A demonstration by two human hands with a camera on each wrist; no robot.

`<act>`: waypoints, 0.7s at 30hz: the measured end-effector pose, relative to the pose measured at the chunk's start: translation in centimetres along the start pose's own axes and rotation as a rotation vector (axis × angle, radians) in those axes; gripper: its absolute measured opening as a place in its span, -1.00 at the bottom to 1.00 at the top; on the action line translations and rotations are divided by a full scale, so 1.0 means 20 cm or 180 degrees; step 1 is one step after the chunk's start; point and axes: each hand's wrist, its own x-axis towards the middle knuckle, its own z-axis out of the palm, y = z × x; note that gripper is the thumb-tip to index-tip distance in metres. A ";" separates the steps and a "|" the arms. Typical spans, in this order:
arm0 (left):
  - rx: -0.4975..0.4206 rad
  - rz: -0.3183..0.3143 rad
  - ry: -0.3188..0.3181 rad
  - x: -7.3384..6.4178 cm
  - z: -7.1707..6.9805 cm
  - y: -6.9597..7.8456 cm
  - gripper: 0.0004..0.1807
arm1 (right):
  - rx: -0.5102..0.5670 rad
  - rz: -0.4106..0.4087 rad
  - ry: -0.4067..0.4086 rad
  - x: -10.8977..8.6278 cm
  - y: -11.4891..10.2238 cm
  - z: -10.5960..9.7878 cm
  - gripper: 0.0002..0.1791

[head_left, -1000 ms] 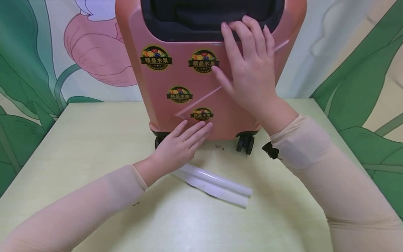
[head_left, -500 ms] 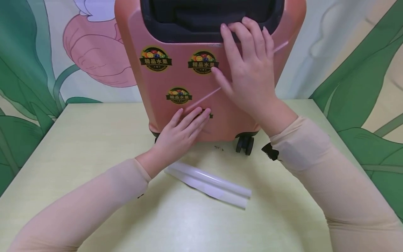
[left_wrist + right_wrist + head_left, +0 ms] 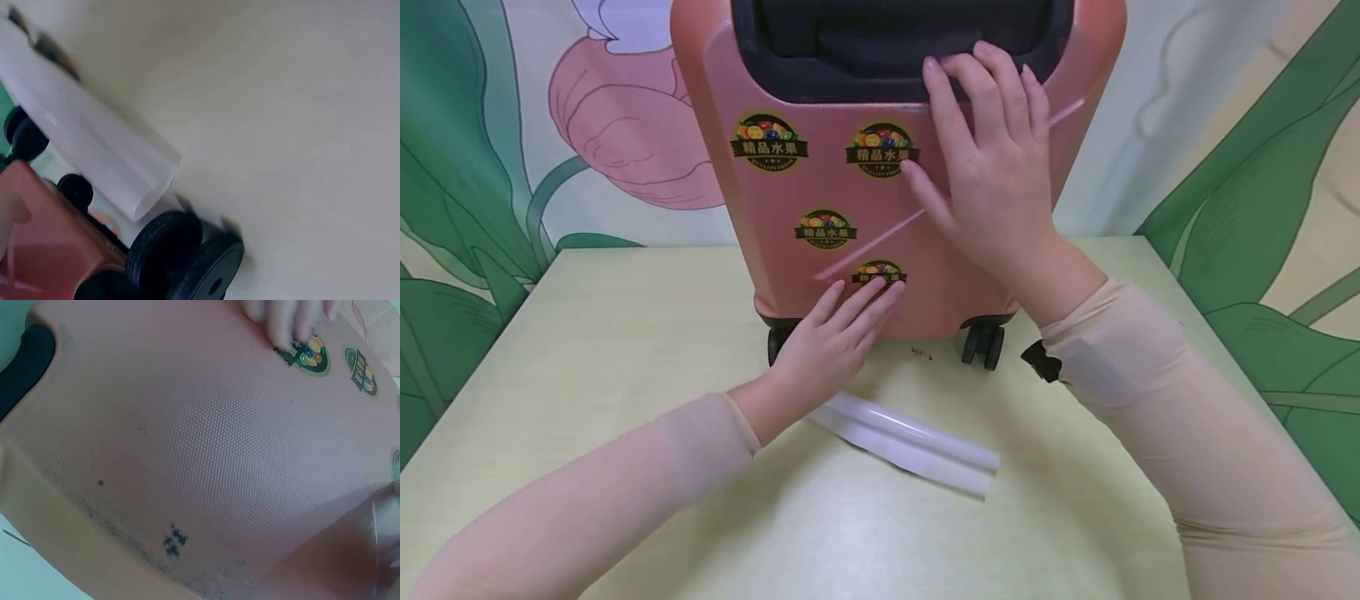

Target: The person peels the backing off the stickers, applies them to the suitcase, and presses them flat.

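Lying nearest you on the desk (image 3: 700,533) is a loosened white roll (image 3: 917,429), its far end partly behind your left wrist. Just beyond it, your left grip (image 3: 820,346) holds nothing, fingers extended, their tips partly covering the lowest sticker (image 3: 878,268) on the pink suitcase (image 3: 940,292), which stands on black wheels (image 3: 983,343). Your right grip (image 3: 996,167) rests against the suitcase higher up, fingers relaxed and grasping nothing, fingertips over the lower edge of its black panel (image 3: 850,83), thumb at the upper right sticker (image 3: 880,137). Behind stretches a leaf-patterned backdrop (image 3: 1255,242).
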 end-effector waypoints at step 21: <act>-0.0196 0.0048 0.0125 0.05 0.02 0.02 -0.37 | 0.0030 -0.0023 0.0073 0.00 0.00 0.00 -0.35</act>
